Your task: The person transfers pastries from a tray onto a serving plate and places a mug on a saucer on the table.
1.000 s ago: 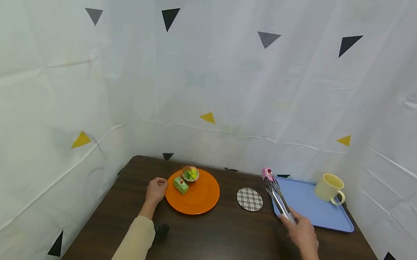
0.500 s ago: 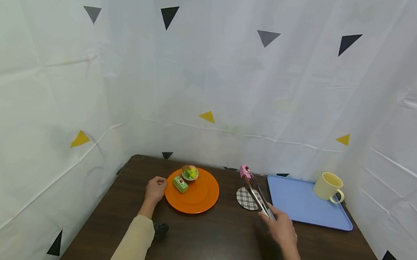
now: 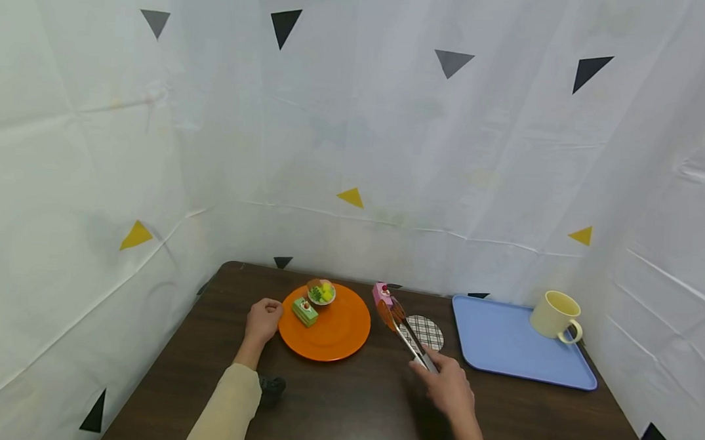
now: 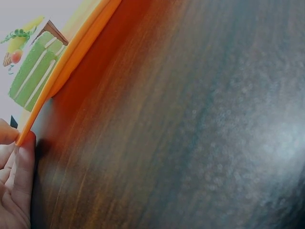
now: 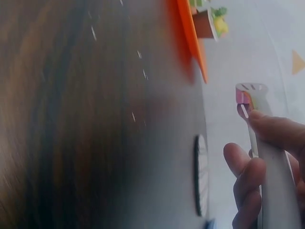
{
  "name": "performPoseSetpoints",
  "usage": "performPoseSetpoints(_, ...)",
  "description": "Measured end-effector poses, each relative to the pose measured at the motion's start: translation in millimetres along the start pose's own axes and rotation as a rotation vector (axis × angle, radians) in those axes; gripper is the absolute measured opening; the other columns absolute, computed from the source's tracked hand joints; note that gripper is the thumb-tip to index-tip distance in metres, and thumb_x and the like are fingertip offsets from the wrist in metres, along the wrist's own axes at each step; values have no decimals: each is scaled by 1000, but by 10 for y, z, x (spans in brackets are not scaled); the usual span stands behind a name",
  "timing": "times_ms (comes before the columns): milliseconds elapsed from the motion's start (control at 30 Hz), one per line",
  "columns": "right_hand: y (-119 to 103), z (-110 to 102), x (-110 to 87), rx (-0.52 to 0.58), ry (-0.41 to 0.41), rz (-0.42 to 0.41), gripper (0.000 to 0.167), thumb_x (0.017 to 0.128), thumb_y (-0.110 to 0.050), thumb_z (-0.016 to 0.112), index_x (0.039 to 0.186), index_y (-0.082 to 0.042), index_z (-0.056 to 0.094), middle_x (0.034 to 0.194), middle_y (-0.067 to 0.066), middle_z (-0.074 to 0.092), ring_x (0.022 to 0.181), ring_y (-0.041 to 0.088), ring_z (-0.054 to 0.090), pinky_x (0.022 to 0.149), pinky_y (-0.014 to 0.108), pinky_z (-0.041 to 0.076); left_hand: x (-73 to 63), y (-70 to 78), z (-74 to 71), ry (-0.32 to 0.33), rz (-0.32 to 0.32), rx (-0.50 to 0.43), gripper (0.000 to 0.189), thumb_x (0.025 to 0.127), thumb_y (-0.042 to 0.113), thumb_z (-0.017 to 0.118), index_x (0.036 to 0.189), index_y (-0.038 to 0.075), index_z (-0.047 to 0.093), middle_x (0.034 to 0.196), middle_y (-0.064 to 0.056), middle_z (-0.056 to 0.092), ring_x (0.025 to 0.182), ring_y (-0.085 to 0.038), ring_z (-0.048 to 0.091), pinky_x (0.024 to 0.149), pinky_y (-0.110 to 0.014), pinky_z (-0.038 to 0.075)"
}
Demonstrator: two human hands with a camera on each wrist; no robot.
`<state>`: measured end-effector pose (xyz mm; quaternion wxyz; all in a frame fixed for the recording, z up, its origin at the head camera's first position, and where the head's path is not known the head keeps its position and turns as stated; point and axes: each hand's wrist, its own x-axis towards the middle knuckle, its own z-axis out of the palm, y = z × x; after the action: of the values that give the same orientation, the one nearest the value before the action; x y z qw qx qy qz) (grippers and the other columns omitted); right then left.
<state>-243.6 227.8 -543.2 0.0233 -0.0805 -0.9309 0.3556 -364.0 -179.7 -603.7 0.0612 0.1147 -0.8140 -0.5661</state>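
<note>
My left hand [image 3: 263, 321] pinches the left rim of an orange plate [image 3: 338, 341] between thumb and fingers, as the left wrist view [image 4: 16, 181] confirms. On the plate sit a green cake slice [image 3: 305, 312] and a small bowl [image 3: 322, 294] of green and yellow food. My right hand [image 3: 448, 382] grips metal tongs [image 3: 409, 340], whose tips hold a pink cake slice [image 3: 383, 293] in the air, just right of the plate. Beneath the tongs lies a round checked coaster [image 3: 427, 331], partly covered by them. In the right wrist view the tongs [image 5: 276, 186] hide much of the pink cake.
A blue tray [image 3: 500, 344] lies at the right of the dark wooden table [image 3: 344, 410], bearing a yellow mug [image 3: 555, 315] at its far right corner. A white patterned curtain [image 3: 414, 150] encloses the back and sides. A small dark object [image 3: 272, 388] is beside the left forearm.
My right hand has carried the pink cake slice in the tongs leftward, from the tray's far left corner, past the coaster, toward the plate. The left hand has stayed on the plate's rim.
</note>
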Motion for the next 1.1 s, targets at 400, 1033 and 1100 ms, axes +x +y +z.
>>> performPoseSetpoints(400,-180,301,-44,-39,-66,-23,58,95,-48,80,150,-32,66,98,8,73,58,16,64,55,38,44,-50,9,-26,3,-8,13,31,109,21,59,128,-1,70,119,-22,72,86,-26,68,71,-32,55)
performPoseSetpoints(1033,-361,442,-53,-99,-109,-58,59,96,-45,79,150,-27,66,79,1,64,59,20,58,53,39,40,13,8,-6,14,-5,32,31,109,22,59,127,0,70,120,-22,72,97,-31,69,81,-40,58)
performPoseSetpoints(1100,-365,446,-50,-103,-114,-58,59,96,-45,79,151,-27,65,80,1,64,59,20,57,53,38,40,12,23,-8,16,0,36,31,109,22,59,128,0,70,122,-22,72,102,-33,69,86,-43,59)
